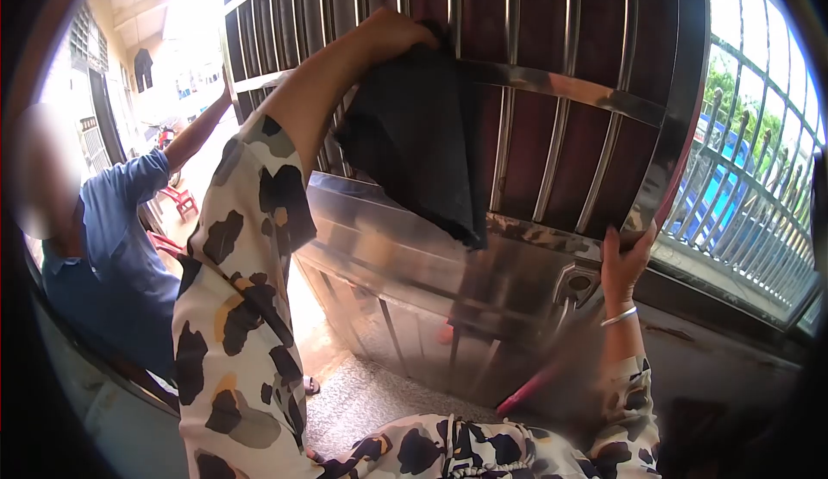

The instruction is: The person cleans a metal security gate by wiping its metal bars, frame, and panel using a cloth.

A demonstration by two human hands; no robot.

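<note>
Work looks under way, not finished: black cloth [410,130] is up against the bars [552,156] of the metal door [595,93], well in from its right edge. Left hand [398,35] closed on the cloth's top end, rest hanging below. Right hand [625,263] on the frame at the door's right edge, thumb apart from fingers, can't tell if clamped or resting. Right-edge bars and lower panel [388,259] have no cloth on them; given glare, part already done is unclear. Blue-shirted person [112,246] reaches toward the door's left edge
</note>
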